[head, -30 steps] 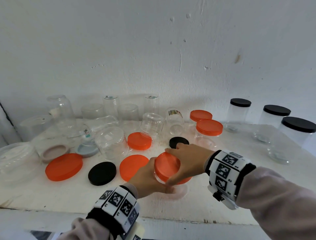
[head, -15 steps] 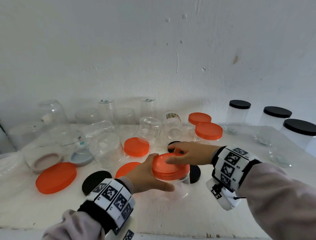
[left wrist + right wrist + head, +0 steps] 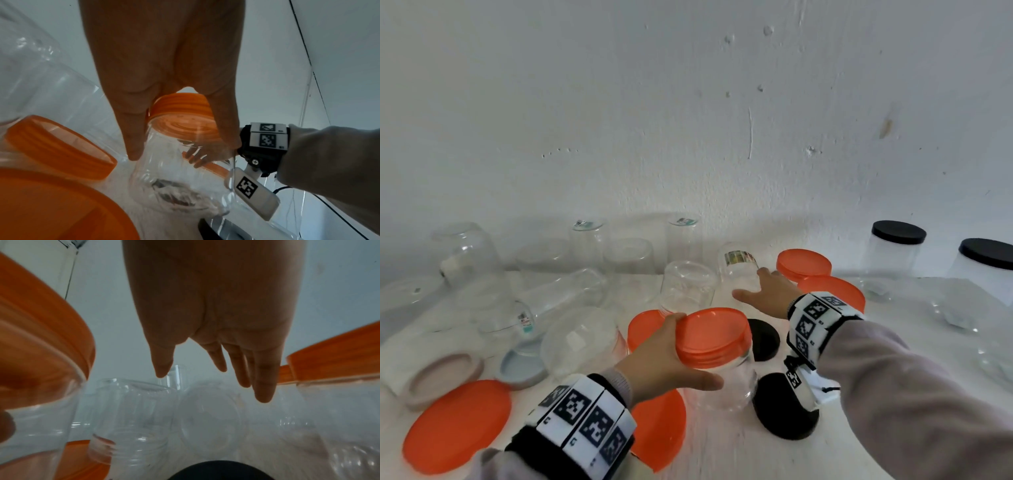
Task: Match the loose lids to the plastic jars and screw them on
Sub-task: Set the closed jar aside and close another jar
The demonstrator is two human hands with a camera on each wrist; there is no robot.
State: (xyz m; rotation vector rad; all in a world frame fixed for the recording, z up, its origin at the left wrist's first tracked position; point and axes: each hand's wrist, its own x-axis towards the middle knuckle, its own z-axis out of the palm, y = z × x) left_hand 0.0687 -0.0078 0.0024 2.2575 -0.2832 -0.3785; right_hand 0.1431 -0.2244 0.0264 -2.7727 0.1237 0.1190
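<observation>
My left hand (image 3: 661,363) grips a clear plastic jar (image 3: 726,383) just below its orange lid (image 3: 714,337), which sits on the jar's mouth. In the left wrist view the thumb and fingers (image 3: 131,146) wrap the jar (image 3: 180,170) under the same lid (image 3: 180,110). My right hand (image 3: 762,291) is off the lid, stretched forward with straight fingers and holding nothing. It is next to an upside-down clear jar with a label (image 3: 738,263). The right wrist view shows its empty spread fingers (image 3: 263,386) above clear jars (image 3: 205,415).
Loose orange lids (image 3: 458,425) (image 3: 664,428), black lids (image 3: 784,407) (image 3: 765,339), a pink lid (image 3: 441,377) and a blue-grey lid (image 3: 520,368) lie on the white table. Several upturned clear jars (image 3: 582,339) stand at the back left. Orange-lidded (image 3: 804,263) and black-lidded jars (image 3: 897,246) stand right.
My right hand has let go of the orange lid and reached forward toward the upturned jars. My left hand still holds the lidded jar.
</observation>
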